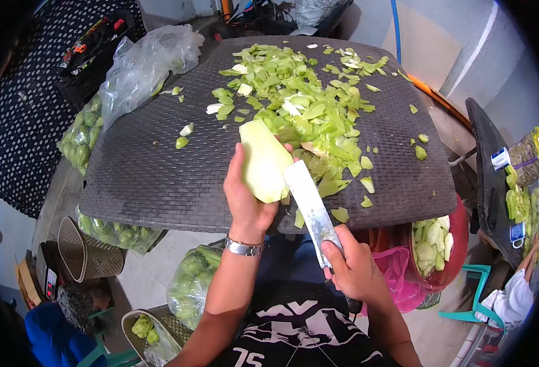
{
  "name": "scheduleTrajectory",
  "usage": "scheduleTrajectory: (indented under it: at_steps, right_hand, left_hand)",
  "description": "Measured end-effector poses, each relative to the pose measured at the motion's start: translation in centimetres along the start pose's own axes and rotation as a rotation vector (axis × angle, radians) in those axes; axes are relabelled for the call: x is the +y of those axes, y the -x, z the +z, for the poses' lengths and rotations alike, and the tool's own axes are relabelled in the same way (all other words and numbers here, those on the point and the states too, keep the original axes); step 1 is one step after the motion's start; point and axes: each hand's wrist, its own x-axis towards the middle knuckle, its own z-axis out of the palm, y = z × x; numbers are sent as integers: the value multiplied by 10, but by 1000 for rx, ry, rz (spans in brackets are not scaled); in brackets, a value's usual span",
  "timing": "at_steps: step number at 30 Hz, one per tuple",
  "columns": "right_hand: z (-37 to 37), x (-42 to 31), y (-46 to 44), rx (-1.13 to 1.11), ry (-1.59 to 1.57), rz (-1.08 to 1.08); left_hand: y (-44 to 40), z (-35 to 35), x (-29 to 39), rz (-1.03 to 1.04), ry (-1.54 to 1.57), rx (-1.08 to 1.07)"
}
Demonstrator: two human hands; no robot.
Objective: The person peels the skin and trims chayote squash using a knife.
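Observation:
My left hand (251, 199) wraps round a peeled, pale green chayote (263, 162), held above the near edge of the table. In my right hand (358, 269) is a knife (309, 205) with a broad, bright blade. My thumb lies along the blade, and a dark handle end shows below the hand. The blade tip is close beside the chayote's lower right side; whether it touches cannot be made out. Beyond my hands, green peelings (306, 104) lie heaped over the table.
The dark woven-pattern table (153, 165) carries a clear plastic bag (144, 67) at its left. A red tub (456, 251) of peeled chayotes stands below right. Bagged chayotes (193, 275) and a basket (89, 251) are on the floor. Another person's sleeve (517, 300) shows at far right.

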Motion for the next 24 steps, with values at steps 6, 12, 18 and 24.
scheduleTrajectory:
  at_steps: [6, 12, 18, 24]
  right_hand:
    - [6, 7, 1, 10, 24, -28]
    - [10, 12, -2, 63, 73, -101]
    - [7, 8, -6, 11, 35, -50]
    - [6, 13, 6, -86, -42, -36]
  left_hand:
    - [2, 1, 1, 0, -55, 15]
    - [13, 4, -3, -84, -248, 14]
    - [21, 7, -15, -109, -191, 20]
    - [11, -2, -6, -197, -147, -116]
